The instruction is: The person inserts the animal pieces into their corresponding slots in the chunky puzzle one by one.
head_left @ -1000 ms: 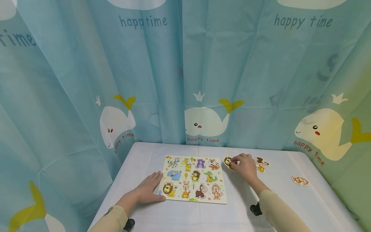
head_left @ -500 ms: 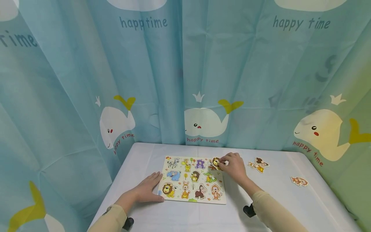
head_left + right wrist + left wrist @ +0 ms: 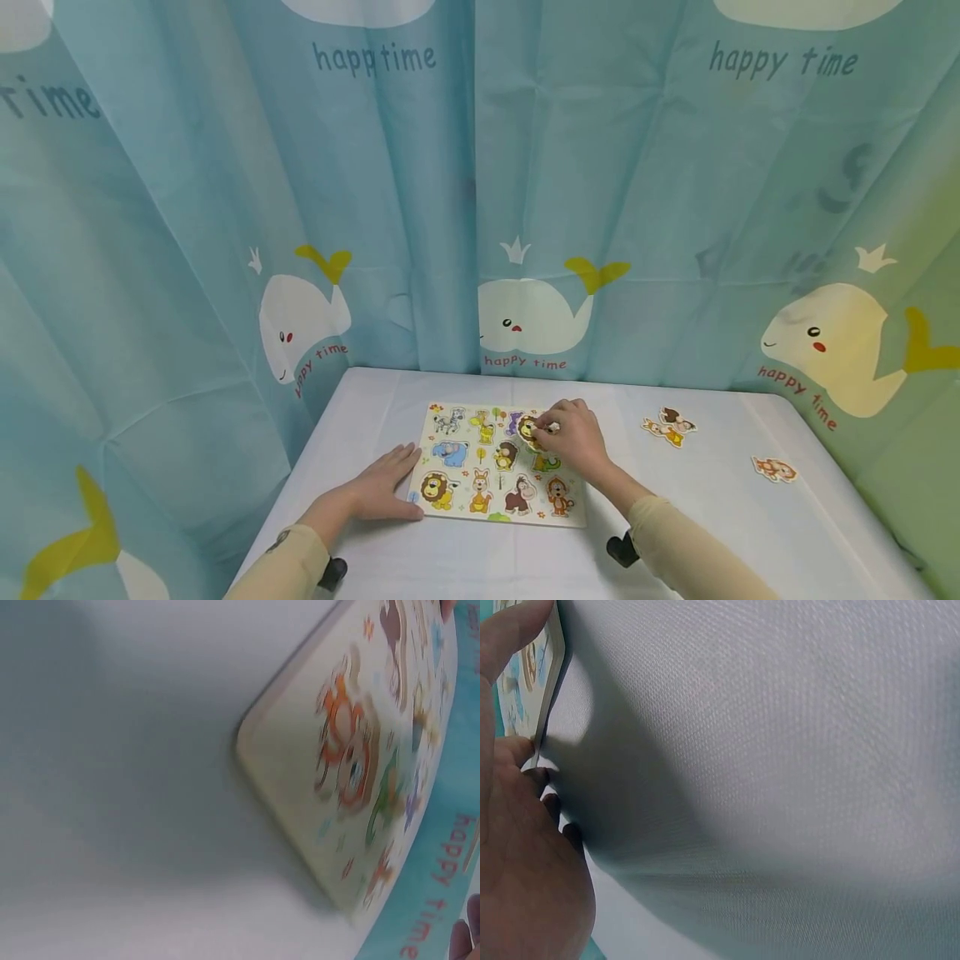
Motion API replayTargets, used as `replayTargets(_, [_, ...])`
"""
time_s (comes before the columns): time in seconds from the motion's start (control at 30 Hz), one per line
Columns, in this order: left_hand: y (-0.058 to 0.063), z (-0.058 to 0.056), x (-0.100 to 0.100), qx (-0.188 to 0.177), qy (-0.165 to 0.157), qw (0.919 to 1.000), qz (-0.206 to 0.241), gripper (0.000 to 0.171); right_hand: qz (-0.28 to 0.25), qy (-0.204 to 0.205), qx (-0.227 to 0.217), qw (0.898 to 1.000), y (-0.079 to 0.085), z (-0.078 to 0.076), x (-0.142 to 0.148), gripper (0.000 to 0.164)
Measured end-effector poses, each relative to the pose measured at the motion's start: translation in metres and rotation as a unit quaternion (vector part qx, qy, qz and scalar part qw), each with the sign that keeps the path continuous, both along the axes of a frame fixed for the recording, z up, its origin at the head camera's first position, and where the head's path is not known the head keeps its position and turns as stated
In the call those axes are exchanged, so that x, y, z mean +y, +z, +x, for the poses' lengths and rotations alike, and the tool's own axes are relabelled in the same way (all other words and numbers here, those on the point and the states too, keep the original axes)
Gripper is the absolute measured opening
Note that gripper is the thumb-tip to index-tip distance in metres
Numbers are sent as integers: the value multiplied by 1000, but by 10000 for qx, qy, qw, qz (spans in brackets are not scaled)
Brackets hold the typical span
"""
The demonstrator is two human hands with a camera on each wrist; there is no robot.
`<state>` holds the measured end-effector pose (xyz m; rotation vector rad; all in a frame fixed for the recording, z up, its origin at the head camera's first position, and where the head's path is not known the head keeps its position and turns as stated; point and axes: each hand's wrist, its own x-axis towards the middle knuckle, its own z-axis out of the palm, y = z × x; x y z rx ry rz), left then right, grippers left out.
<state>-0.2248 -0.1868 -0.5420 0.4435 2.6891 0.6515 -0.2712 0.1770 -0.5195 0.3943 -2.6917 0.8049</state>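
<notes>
A flat animal puzzle board (image 3: 461, 478) lies on the white table, with pictures of a zebra, giraffe, elephant, crocodile and other animals. Over its upper right part, my right hand (image 3: 576, 437) pinches a lion puzzle piece (image 3: 527, 432) between thumb and fingers. Part of the crocodile and purple animal pictures is covered. My left hand (image 3: 381, 487) rests at the board's left side, thumb near the lower left corner. In the left wrist view, the left hand (image 3: 525, 862) touches the board's edge (image 3: 553, 675). The right wrist view shows the board (image 3: 277, 750), but only fingertips (image 3: 460, 941) of the right hand.
Right of the board, a kangaroo piece (image 3: 660, 430) overlaps a brown animal piece (image 3: 672, 415). An orange-brown piece (image 3: 774, 468) lies farther right. A blue whale-print curtain (image 3: 450, 250) hangs behind the white table (image 3: 480, 567).
My right hand has lifted the lion piece from the table right of the board and carried it left over the board. The left hand has stayed almost still.
</notes>
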Motion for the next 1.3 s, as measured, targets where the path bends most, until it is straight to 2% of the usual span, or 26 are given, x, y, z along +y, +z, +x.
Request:
replayTargets(0.43, [0,2,1,52,37,10000,-74,111,294,422,38,9987,-4,6,-36,11])
replayTargets(1.13, [0,2,1,77,-11,9999,-87,109,479,865,397,9943,-16,12,-68,9])
replayTargets(1.3, [-3,1,1,85,11,9999,-133,109,532,942,236,9939,-19,14,-77,7])
